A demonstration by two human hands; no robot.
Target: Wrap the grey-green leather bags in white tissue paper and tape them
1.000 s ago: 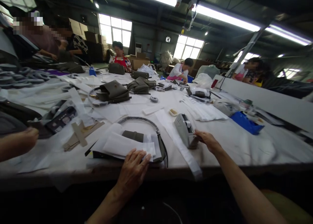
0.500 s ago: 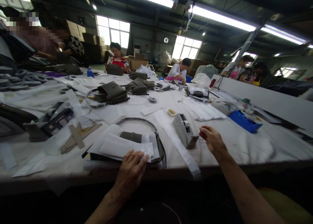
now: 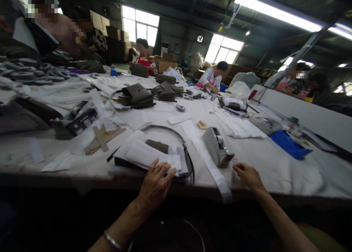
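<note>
My left hand (image 3: 158, 180) lies with its fingers stretched over white wrapping sheets (image 3: 148, 154) on a dark olive handbag (image 3: 157, 145). The bag's wrapped handle (image 3: 165, 128) arches behind the sheets, and much of the body is covered. To the right, a grey tape dispenser (image 3: 216, 147) stands on the table. Just beyond its cutting end, my right hand (image 3: 249, 175) has thumb and forefinger pinched together; whatever is between them is too small to make out. A long white strip (image 3: 209, 164) runs between bag and dispenser, hanging over the table's edge.
Brown card strips (image 3: 103, 142) and another dispenser (image 3: 77, 121) lie to the left. Farther back are more olive handbags (image 3: 134, 95) and a tape roll (image 3: 180, 108). A blue dispenser (image 3: 290, 143) is at right, before a white partition (image 3: 308, 98). Co-workers (image 3: 211, 77) work across the table.
My right hand has moved down and slightly nearer the table's front edge, still pinched. My left hand stays on the wrapped bag. The whole view has shifted and tilted.
</note>
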